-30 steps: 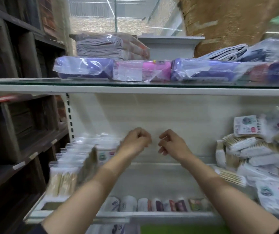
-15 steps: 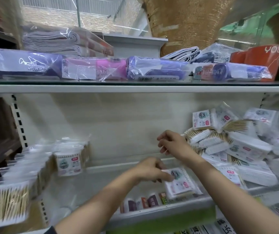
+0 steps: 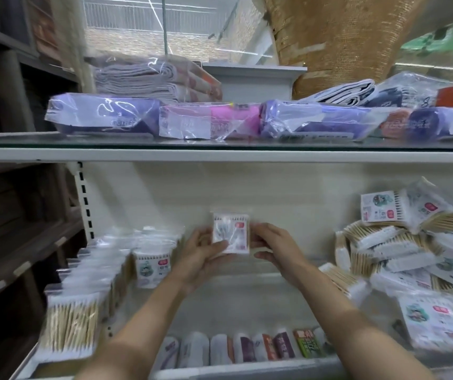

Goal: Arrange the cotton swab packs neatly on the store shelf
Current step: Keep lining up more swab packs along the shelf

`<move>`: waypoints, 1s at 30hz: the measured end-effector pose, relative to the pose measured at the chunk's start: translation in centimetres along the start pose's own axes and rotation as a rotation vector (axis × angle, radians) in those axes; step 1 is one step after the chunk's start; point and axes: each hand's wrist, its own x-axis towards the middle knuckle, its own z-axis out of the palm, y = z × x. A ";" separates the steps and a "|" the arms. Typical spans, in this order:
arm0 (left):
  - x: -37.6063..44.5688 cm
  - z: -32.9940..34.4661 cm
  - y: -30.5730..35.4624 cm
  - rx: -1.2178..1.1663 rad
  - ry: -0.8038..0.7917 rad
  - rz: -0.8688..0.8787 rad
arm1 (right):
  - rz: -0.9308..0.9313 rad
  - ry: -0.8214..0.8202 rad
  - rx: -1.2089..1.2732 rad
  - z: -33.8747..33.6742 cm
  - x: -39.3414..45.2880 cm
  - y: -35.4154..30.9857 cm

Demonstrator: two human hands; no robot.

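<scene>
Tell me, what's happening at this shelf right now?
A person is tidying cotton swab packs. Both hands, left hand and right hand, hold one swab pack upright above the middle shelf. A neat row of packs stands on the left; a messy pile of packs lies on the right, not yet sorted.

so the small clear-wrapped cotton swab pack (image 3: 230,233) is up off the white shelf (image 3: 247,300) now, upright, left hand (image 3: 202,255) and right hand (image 3: 276,249) both pinching its sides
</scene>
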 end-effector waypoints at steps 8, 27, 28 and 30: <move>0.0 0.1 0.1 0.058 -0.064 0.021 | -0.037 -0.131 0.210 1.0 -0.2 1.3; -0.2 -0.5 0.5 -0.121 -0.230 0.003 | -0.035 -0.340 0.341 0.8 -1.3 1.2; -0.2 -0.5 0.5 -0.127 -0.249 0.006 | -0.036 -0.349 0.359 0.7 -1.3 1.3; -0.2 -0.4 0.4 -0.131 -0.259 0.014 | -0.034 -0.352 0.407 0.7 -1.3 1.2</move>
